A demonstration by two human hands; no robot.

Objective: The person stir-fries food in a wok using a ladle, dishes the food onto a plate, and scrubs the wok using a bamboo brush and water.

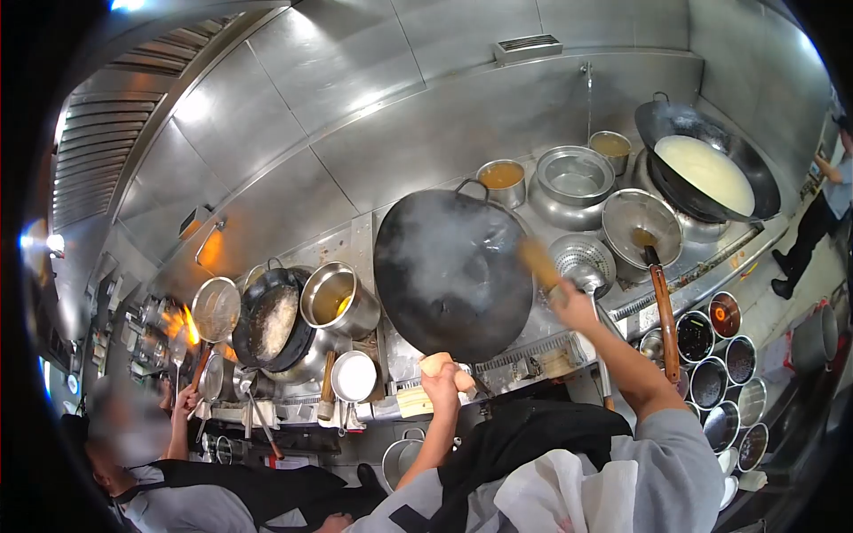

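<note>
A large dark wok (444, 311) sits on the stove in front of me, with steam or smoke rising from it. My left hand (439, 391) is closed on a folded tan cloth (435, 362) at the wok's near rim. My right hand (573, 307) grips a bamboo wok brush (538, 263), smeared by motion, over the right rim. Just beyond that hand lies a perforated ladle (582, 261), its long handle pointing toward me. Another folded cloth (414, 401) lies on the stove edge below my left hand.
At right are a mesh strainer (641, 222), a steel pot (575, 175) and a wok of pale liquid (704, 173). Several seasoning containers (708, 382) stand lower right. At left a co-worker (222, 493) stands near a smaller wok (273, 318) and flames (183, 327). Another person (813, 226) stands far right.
</note>
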